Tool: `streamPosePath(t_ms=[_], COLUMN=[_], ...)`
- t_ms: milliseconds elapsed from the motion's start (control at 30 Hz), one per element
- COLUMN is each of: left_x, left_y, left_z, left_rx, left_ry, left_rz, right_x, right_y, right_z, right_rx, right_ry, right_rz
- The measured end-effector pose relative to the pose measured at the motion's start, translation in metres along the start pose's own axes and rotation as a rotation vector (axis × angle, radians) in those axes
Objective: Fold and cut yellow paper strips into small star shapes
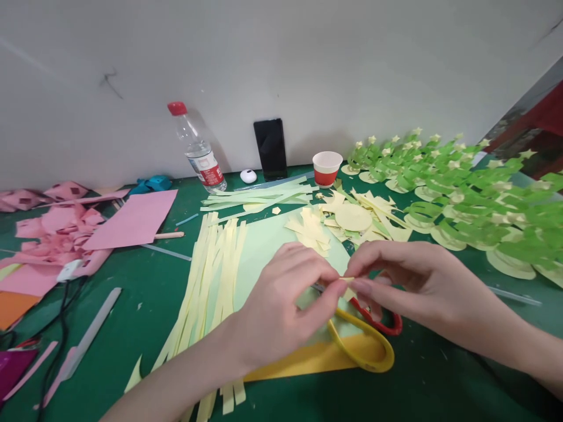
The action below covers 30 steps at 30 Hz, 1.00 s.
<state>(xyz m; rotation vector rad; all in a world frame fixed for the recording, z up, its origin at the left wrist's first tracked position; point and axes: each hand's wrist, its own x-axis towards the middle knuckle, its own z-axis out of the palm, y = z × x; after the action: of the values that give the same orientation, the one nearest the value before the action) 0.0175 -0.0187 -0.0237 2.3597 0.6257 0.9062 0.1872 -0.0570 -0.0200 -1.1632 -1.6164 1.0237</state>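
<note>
Between the fingertips of both hands is a small piece of pale yellow paper (347, 287), mostly covered by the fingers. My left hand (294, 293) pinches it from the left, my right hand (402, 281) from the right. Under the hands lies a pair of scissors (382, 351) with one yellow and one red handle loop; its blades are largely hidden. Beneath are a light green sheet (259, 249) and a deep yellow sheet (299, 360). Long pale yellow paper strips (224, 264) run beside my left forearm. Yellow paper scraps (312, 228) lie just beyond the fingers.
Green paper spirals topped with stars (457, 176) crowd the right side. Along the wall stand a water bottle (202, 158), a black phone (270, 149) and a paper cup (327, 169). Pink paper (136, 220), a white cutter-like tool (94, 328) and black cables (64, 328) lie left.
</note>
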Motion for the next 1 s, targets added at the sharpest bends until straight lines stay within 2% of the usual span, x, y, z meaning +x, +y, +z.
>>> streamPosePath(t_ms=[67,133,233,400,500,533,567,600,633,700,767,900,1000], left_x=[-0.001,-0.002,-0.003,-0.001,0.003,0.005,0.007,0.009,0.010,0.011,0.008,-0.001,-0.006], left_y=[0.000,-0.001,-0.003,0.001,0.001,-0.002,-0.007,-0.015,-0.025,-0.052,-0.082,-0.129,-0.143], left_z=[0.000,0.001,0.002,0.002,-0.011,-0.019,-0.030,-0.041,-0.054,-0.078,-0.095,-0.104,-0.100], left_rx=[0.203,0.320,0.327,0.211,0.142,0.112,0.082,0.082,0.143,0.429,0.546,0.627,0.663], left_ry=[-0.008,-0.028,-0.063,-0.081,-0.125,-0.198,-0.300,-0.372,-0.371,-0.268,-0.227,-0.328,-0.420], left_rz=[0.146,0.210,0.208,0.163,0.104,0.080,0.055,-0.033,-0.151,-0.389,-0.475,-0.557,-0.596], right_x=[0.000,-0.001,-0.004,-0.009,-0.010,-0.009,-0.008,-0.006,-0.004,0.002,0.008,0.023,0.034], right_y=[0.002,0.004,0.005,0.003,0.004,0.005,0.006,0.006,0.007,0.009,0.013,0.028,0.040], right_z=[0.000,0.001,0.002,0.006,0.007,0.008,0.008,0.009,0.011,0.017,0.027,0.050,0.063], right_rx=[-0.008,0.013,0.087,0.194,0.200,0.187,0.164,0.125,0.072,-0.038,-0.110,-0.161,-0.240], right_ry=[-0.051,-0.079,-0.088,-0.082,-0.075,-0.077,-0.082,-0.099,-0.127,-0.205,-0.279,-0.385,-0.450], right_rz=[0.041,0.079,0.130,0.169,0.210,0.234,0.265,0.307,0.356,0.447,0.493,0.491,0.492])
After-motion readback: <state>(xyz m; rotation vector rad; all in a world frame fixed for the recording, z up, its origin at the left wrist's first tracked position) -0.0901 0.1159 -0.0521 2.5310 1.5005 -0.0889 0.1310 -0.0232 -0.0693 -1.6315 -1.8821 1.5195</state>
